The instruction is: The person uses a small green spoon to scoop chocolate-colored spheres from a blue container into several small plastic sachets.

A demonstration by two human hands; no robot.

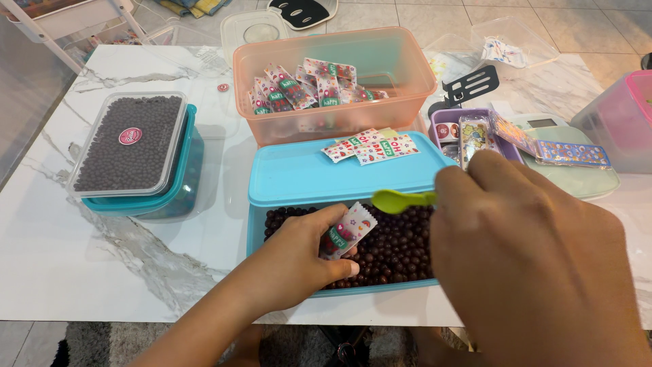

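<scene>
Free room and obstacles around the open box

The blue lid [319, 173] is covering the box's far half; both hands are crowding the chocolate balls [394, 248]; bare table [88, 258] is lying open leftward.

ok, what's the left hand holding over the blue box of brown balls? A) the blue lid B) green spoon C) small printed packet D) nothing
C: the left hand pinches a small printed packet above the dark brown balls in the blue box, while the green spoon is in the right hand and the blue lid rests across the back of the box.
</scene>
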